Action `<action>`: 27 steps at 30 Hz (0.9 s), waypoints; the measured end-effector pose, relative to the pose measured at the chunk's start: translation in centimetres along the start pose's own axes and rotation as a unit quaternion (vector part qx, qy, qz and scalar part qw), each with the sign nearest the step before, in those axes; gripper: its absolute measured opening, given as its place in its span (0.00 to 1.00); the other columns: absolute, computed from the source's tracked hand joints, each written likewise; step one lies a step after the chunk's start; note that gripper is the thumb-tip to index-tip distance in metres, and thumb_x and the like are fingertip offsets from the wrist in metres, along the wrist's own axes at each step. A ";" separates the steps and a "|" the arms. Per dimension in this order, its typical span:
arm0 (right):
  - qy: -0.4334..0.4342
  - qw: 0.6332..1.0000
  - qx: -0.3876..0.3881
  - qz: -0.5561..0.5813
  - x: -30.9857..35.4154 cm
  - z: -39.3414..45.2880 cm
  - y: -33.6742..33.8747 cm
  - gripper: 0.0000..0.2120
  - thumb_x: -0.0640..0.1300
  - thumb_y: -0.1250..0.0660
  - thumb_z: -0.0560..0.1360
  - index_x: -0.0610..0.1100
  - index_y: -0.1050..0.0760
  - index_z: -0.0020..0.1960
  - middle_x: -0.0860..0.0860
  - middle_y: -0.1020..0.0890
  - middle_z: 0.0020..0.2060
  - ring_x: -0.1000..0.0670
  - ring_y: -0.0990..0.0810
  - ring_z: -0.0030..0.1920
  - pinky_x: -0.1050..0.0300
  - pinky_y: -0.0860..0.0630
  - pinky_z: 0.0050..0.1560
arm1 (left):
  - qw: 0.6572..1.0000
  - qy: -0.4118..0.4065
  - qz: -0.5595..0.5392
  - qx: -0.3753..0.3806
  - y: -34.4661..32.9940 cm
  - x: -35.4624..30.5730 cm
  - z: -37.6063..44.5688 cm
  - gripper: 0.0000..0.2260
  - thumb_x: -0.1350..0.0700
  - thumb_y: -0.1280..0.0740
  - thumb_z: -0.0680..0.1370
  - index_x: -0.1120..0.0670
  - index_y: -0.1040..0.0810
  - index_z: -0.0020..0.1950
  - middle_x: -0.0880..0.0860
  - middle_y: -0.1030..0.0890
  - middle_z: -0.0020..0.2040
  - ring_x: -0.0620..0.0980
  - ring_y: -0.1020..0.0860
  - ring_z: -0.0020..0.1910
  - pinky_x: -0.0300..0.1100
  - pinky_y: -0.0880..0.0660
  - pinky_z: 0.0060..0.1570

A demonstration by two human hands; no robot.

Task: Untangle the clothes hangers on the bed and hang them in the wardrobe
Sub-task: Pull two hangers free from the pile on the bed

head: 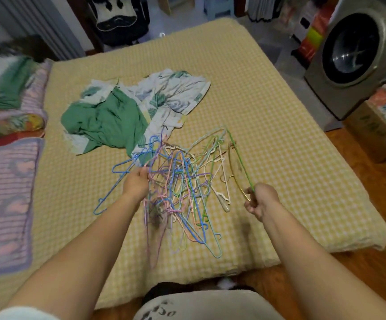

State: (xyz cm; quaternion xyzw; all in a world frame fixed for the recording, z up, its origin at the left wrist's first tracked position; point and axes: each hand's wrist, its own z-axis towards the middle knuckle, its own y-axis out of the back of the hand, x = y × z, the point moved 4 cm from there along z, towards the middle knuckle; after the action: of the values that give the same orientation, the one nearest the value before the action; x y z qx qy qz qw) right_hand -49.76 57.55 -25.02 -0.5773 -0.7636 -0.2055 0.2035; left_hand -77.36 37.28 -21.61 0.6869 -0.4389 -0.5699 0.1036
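Yellow checked bed (245, 93), tangled hangers (182, 188), crumpled green-white clothes (118, 116), striped blanket (4, 188)

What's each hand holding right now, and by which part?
Right hand grips a green hanger at its lower end. Left hand grips wires in the tangled hanger pile; which part is unclear.

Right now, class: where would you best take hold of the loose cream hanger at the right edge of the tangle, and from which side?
Grip the cream hanger at its thick lower end, coming from the right. That end juts clear of the hanger tangle, while its upper part runs under other wires.
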 end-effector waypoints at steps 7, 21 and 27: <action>0.003 0.999 0.032 0.003 -1.6 -1.8 1.1 0.16 0.35 0.50 0.76 0.35 0.23 0.51 0.50 0.39 0.28 0.53 0.42 0.22 0.65 0.31 0.21 | 0.983 -0.037 -0.155 -0.095 10.3 -6.4 0.4 0.16 0.52 0.43 0.83 0.55 0.27 0.38 0.58 0.22 0.38 0.54 0.26 0.27 0.46 0.23 0.31; 0.073 0.994 0.085 0.007 0.5 -5.5 -1.9 0.15 0.34 0.46 0.76 0.34 0.22 0.53 0.52 0.39 0.20 0.54 0.43 0.18 0.64 0.36 0.22 | 0.986 -0.113 -0.006 -0.125 19.2 -9.8 -1.9 0.14 0.56 0.43 0.84 0.63 0.27 0.45 0.61 0.16 0.36 0.58 0.21 0.25 0.55 0.21 0.30; 0.063 0.992 0.108 0.024 0.0 -6.7 -2.4 0.09 0.36 0.39 0.78 0.37 0.22 0.53 0.53 0.40 0.20 0.56 0.42 0.17 0.64 0.35 0.24 | 0.968 -0.217 0.094 -0.082 19.2 -12.4 -3.7 0.11 0.56 0.41 0.84 0.60 0.24 0.47 0.57 0.16 0.36 0.55 0.18 0.31 0.43 0.20 0.29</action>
State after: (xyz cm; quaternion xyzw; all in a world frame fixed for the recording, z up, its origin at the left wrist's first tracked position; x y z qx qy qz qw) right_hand -51.55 53.33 -19.63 -0.5565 -0.7527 -0.1530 0.3169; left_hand -83.03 33.46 0.54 0.4913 -0.4650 -0.7275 0.1148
